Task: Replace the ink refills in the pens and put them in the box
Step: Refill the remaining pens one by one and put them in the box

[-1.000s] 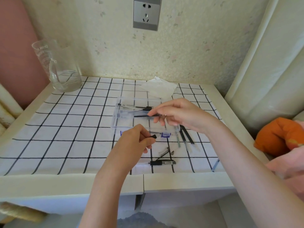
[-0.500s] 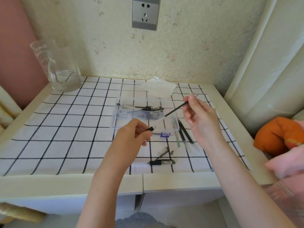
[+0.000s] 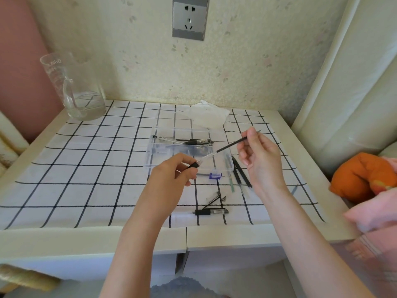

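Observation:
My left hand [image 3: 171, 175] grips a pen barrel [image 3: 194, 164] by its black end, just in front of the clear plastic box [image 3: 150, 160]. My right hand [image 3: 261, 160] pinches a thin black ink refill [image 3: 229, 145] near its tip; the refill slants down to the left and its clear lower end meets the barrel's mouth. Inside the box lie a few pens [image 3: 197, 141]. Right of the box, loose refills [image 3: 241, 175] lie on the cloth. In front of it lie a pen body [image 3: 211, 211] and small pen parts [image 3: 216, 196].
A glass pitcher [image 3: 75, 89] stands at the back left of the checked tablecloth [image 3: 86, 168]. A crumpled tissue [image 3: 207, 116] lies behind the box. An orange cushion [image 3: 361, 177] sits off the table's right edge. A wall socket [image 3: 189, 18] is above.
My right hand lifted the refill from over the box, swung it up and right, then brought its lower end to the barrel held by my left hand, which rose slightly.

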Available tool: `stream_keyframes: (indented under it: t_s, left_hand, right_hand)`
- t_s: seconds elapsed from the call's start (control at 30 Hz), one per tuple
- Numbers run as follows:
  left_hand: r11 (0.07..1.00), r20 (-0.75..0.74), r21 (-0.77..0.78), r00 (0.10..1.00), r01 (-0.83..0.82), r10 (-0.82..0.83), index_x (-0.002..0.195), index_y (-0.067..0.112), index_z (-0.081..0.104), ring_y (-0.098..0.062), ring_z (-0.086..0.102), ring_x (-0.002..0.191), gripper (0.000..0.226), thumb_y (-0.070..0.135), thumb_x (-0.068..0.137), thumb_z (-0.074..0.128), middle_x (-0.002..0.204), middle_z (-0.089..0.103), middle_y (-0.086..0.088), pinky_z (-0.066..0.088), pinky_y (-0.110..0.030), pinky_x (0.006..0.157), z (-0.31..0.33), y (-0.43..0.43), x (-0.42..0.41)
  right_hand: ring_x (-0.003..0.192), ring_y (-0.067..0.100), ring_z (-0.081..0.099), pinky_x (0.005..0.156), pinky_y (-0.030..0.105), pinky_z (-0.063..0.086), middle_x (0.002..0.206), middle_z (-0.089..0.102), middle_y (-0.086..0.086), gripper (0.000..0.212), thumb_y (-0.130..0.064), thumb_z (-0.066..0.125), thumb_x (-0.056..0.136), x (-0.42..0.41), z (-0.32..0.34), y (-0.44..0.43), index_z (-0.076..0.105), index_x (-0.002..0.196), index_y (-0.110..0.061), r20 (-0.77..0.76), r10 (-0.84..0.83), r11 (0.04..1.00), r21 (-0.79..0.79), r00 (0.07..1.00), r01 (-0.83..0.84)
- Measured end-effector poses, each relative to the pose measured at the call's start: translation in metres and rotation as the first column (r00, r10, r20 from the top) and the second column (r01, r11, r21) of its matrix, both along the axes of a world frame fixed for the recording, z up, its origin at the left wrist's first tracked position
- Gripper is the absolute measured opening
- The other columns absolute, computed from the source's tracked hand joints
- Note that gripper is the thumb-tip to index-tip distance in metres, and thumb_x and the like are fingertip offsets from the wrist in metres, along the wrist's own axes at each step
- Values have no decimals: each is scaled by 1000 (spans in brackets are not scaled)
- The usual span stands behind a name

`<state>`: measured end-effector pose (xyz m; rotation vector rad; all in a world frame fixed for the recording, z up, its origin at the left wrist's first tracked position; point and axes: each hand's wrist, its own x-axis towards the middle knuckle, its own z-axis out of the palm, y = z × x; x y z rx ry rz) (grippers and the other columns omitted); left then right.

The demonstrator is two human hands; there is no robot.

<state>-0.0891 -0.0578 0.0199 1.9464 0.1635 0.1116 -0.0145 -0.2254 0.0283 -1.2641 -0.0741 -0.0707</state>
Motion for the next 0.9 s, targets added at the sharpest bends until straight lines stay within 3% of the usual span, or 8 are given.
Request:
stream_keyframes:
  t_s: [0.23,0.37,0.47,0.57,0.7,0.9]
  left_hand:
    - [1000,-1,-13,1000,-1,1,93,23,63,8,55,58,11,16,90,55,77,65,7,40,-1,54,0,-1,0]
    - [1000,3,-20,1000,11,-10,96,21,63,8,55,59,11,17,91,55,78,66,5,40,-1,54,-1,-5,1]
    - [999,21,-36,1000,10,-9,99,18,62,7,55,59,11,17,91,54,78,66,4,40,-1,56,0,-7,2]
    - [999,29,-36,1000,14,-13,99,18,62,5,55,60,11,18,92,53,80,66,4,41,-2,56,1,-6,2]
    - [998,24,-56,1000,5,-3,97,20,61,6,55,59,9,20,92,53,78,66,6,42,-3,57,0,-5,1]
    - [998,15,-59,1000,0,1,98,19,61,6,55,58,10,20,92,53,78,67,6,43,-3,57,-2,-4,2]
  right_hand:
    - [49,9,42,43,16,30,56,56,-3,25,-22,49,97,-2,-6,0,60,78,-11,0,12,999,-44,1000,-12]
    - [49,8,42,43,16,29,60,57,-1,21,-18,54,94,-8,-5,6,68,83,-7,37,138,974,-187,990,-129]
    - [48,9,40,43,15,29,63,56,4,26,-25,61,89,-15,-3,14,71,89,-1,-26,307,880,-372,951,-294]
    - [46,9,40,42,17,28,61,58,5,31,-29,63,85,-20,-4,17,70,82,1,-129,421,795,-424,898,-434]
    - [44,7,41,42,16,30,59,61,1,15,-23,63,88,-22,-4,3,73,87,-12,-147,359,783,-490,922,-383]
    - [55,4,52,58,18,44,67,66,-5,7,-18,73,80,-30,-19,-33,71,85,-21,-192,258,561,-768,947,-309]
